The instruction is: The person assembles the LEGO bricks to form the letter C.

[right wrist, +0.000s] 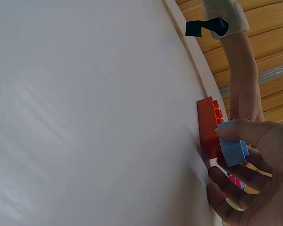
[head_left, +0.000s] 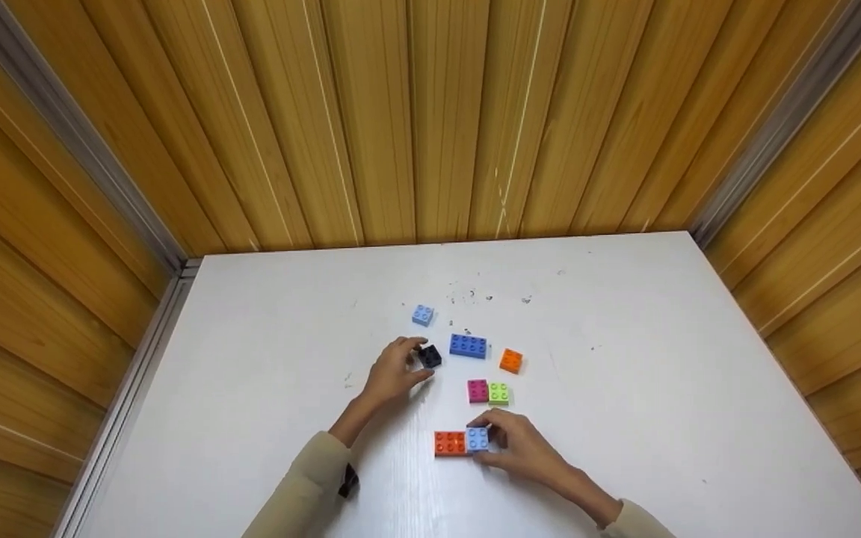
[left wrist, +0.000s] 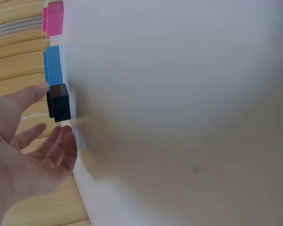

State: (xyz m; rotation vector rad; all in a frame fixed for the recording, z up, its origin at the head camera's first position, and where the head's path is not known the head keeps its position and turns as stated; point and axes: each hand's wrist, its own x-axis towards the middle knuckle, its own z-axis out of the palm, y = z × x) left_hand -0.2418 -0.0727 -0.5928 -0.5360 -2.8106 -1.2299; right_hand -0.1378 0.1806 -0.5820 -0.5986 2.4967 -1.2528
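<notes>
My right hand (head_left: 524, 446) pinches a light blue four-stud brick (head_left: 477, 438) between thumb and fingers. That brick sits over the right end of a longer red brick (head_left: 449, 443); whether the two are pressed fully together I cannot tell. In the right wrist view the thumb lies along the near side of the light blue brick (right wrist: 233, 146), above the red brick (right wrist: 208, 127). My left hand (head_left: 393, 371) is spread around a small black brick (head_left: 430, 356), thumb on one side and fingers on the other. The left wrist view shows a gap between its fingers and the black brick (left wrist: 60, 102).
Beyond the hands lie a blue eight-stud brick (head_left: 468, 346), another light blue brick (head_left: 422, 314) and an orange brick (head_left: 511, 360). A magenta brick (head_left: 477, 391) and a lime brick (head_left: 498, 393) stand side by side. Wood-patterned walls (head_left: 445, 127) bound the white table (head_left: 251, 336).
</notes>
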